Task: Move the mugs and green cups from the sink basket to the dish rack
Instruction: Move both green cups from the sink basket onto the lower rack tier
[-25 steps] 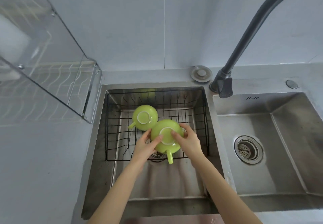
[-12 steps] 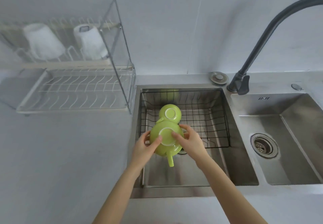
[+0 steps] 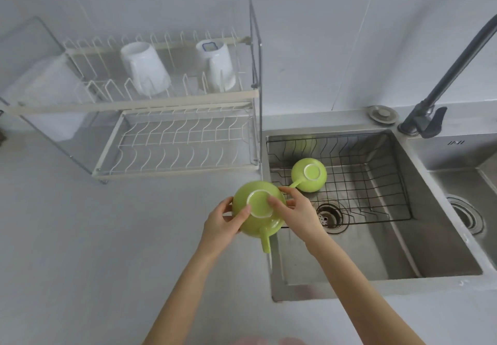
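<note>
Both hands were clamped on one green cup (image 3: 258,207), which was upside down with its pale base ring facing the camera and its handle pointing toward the person. The left hand (image 3: 220,222) gripped the cup's left side, thumb laid across the base ring; the right hand (image 3: 297,214) gripped the opposite side, fingers (image 3: 277,204) resting on the base. The held cup hung in the air over the counter (image 3: 80,237), just left of the sink's (image 3: 349,258) near-left rim. Beyond the grip and to its right, a second green cup (image 3: 309,174) lay inverted in the black wire sink basket (image 3: 376,183), its handle pointing back toward the hands. Beyond the grip and to its left stood the dish rack (image 3: 174,142), its lower tier bare of dishes. On the upper tier two white mugs (image 3: 145,68) stood upside down, and a third pale shape at the far left of that tier was probably another vessel, though glare blurred it. A dark faucet (image 3: 430,113) rose to the far right of the hands.
</note>
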`<state>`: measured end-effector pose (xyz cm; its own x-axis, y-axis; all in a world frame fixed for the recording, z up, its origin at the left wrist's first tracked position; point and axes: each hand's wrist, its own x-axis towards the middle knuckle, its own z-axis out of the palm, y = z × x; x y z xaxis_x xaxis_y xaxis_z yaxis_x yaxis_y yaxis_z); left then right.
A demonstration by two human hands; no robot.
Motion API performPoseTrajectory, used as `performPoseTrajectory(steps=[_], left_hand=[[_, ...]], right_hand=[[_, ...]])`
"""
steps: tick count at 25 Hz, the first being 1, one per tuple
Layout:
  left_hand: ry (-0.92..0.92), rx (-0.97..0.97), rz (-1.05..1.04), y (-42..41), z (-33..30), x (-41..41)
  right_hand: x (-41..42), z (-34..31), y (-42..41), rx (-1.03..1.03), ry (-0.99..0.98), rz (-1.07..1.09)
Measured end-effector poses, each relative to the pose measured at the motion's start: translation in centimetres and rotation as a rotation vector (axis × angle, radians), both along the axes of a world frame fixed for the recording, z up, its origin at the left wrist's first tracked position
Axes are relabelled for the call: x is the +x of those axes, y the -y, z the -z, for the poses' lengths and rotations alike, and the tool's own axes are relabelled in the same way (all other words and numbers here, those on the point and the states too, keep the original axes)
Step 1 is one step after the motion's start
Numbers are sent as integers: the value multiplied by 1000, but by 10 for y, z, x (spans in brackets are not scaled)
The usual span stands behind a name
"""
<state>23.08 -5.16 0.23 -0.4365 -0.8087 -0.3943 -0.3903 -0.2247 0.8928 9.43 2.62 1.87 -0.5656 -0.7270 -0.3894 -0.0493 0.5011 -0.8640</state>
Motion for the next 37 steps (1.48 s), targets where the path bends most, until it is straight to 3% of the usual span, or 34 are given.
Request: performPoseTrajectory(steps=[14,25,31,37], left_hand=[[107,-189,21,126,-31,20],[258,-121,29,183,-12,-16],[284,-144,106,183,-6,-9],[375,-329,386,177,-4,3]], right_hand=[[34,-36,121,2,-121,-24],[13,-31,179,187,-215,-142],[17,-20,175,172,-267,-193],[20,-7,160,96,-406,-271]])
